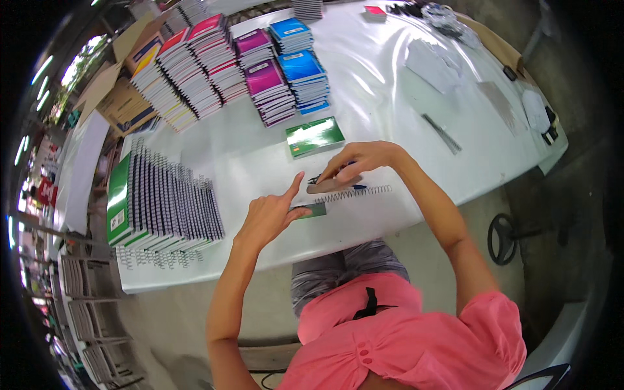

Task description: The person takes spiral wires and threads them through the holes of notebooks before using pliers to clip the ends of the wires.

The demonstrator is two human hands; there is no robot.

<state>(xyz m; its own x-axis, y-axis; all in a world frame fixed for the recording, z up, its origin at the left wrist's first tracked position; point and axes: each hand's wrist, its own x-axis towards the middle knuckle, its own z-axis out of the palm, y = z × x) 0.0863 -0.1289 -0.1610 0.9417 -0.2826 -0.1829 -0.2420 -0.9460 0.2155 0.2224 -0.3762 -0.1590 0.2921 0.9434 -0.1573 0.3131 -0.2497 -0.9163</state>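
Observation:
A small green-covered notebook lies near the table's front edge, with a loose wire spiral running beyond it to the right. My left hand is at the notebook's left end, index finger stretched out and thumb apart, the thumb touching the cover. Just above the spiral, my right hand is closed around what looks like small pliers; their metal tip points left and a dark blue handle end shows below the fingers. A flat brownish shape lies under that hand, its kind unclear. Another green notebook rests beyond.
Many green spiral notebooks stand in a row at left, coil ends sticking out. Behind are stacks of purple, blue and red notebooks beside a cardboard box. Loose coils and plastic lie right.

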